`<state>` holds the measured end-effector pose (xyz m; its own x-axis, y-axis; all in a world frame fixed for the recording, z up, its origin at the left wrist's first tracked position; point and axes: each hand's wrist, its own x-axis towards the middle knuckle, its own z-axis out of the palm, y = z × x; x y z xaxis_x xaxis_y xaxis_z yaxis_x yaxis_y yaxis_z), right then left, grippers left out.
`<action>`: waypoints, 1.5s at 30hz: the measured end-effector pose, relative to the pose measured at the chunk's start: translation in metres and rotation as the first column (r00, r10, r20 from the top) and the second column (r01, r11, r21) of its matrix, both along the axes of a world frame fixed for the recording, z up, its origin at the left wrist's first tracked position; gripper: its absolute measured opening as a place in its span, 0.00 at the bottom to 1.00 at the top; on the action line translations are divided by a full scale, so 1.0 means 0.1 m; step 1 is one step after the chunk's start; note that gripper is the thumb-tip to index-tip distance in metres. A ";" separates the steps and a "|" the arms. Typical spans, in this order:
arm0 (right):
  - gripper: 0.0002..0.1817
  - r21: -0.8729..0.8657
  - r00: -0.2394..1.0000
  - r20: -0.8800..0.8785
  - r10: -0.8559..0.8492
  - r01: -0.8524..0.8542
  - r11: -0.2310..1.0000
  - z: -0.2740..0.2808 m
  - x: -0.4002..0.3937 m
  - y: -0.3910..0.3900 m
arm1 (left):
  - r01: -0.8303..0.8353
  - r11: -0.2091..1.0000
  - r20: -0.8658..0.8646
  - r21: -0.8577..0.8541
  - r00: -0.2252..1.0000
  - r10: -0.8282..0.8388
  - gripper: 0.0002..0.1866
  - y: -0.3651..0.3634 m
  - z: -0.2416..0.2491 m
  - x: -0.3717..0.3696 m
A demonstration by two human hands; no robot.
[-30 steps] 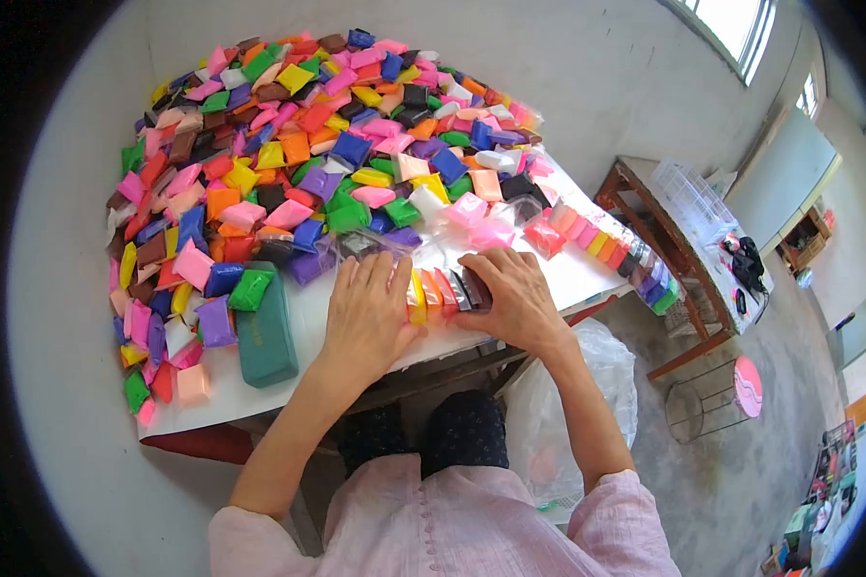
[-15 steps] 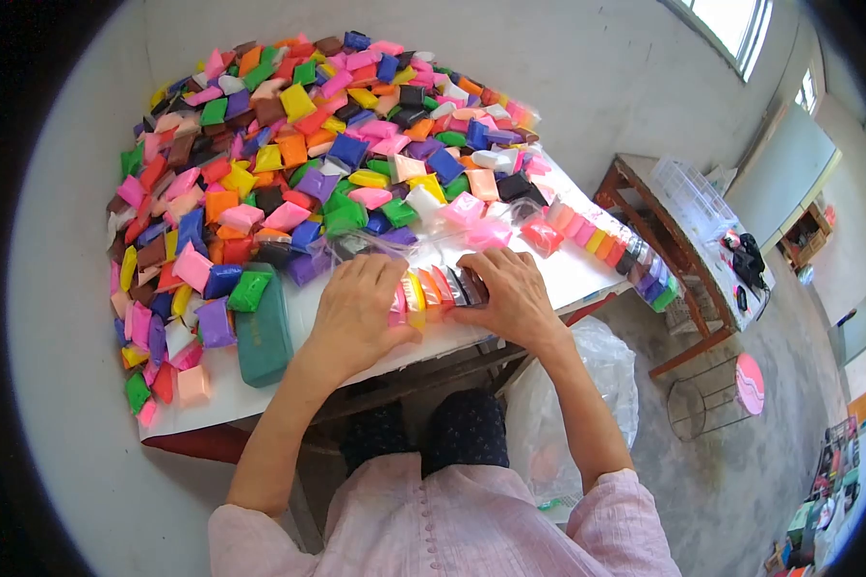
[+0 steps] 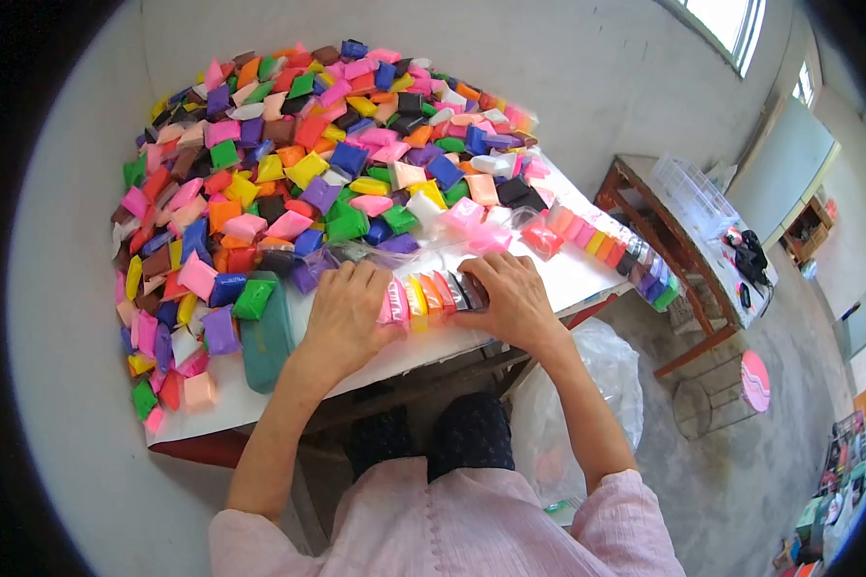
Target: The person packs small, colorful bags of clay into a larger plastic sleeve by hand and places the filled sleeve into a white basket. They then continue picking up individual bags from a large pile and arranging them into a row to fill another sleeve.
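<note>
Between my two hands a row of small, soft coloured packets stands on edge, pink, yellow, orange, red and dark ones pressed side by side. My left hand closes on the pink end of the row, and my right hand closes on the dark brown and black end. Clear plastic film lies just behind the row. Left of my left hand is a dark green oblong case with a green packet on its top end.
A large heap of coloured packets covers the back and left of the white table. Another neat row of packets lies at the right. Below hangs a clear plastic bag. A side table and a pink-topped stool stand to the right.
My left hand has shifted slightly left, and more of the pink packets at that end now shows. My right hand stays at the dark end.
</note>
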<state>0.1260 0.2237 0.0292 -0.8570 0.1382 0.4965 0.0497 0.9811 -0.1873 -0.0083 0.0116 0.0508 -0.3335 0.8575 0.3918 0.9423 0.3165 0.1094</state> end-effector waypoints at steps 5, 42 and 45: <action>0.37 -0.013 1.000 0.020 0.010 -0.010 1.000 0.03 0.04 -0.01 | 0.016 0.999 -0.007 0.035 1.000 -0.016 0.41 0.02 0.06 0.12; 0.55 -0.593 0.932 -0.303 -0.200 -0.020 0.805 -0.39 0.62 0.28 | 0.323 0.943 0.285 0.081 0.899 -0.333 0.39 1.16 -0.06 0.43; 0.56 -0.665 0.913 -0.288 -0.290 0.027 0.746 -0.42 0.63 0.28 | 0.343 0.934 0.294 0.096 0.887 -0.356 0.38 1.13 0.03 0.48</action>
<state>0.1887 0.2513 -0.0125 -0.5762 0.6489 0.4968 -0.0040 0.6056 -0.7957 0.0393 0.1242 0.0534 -0.1223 0.9262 0.3568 0.9108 -0.0381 0.4111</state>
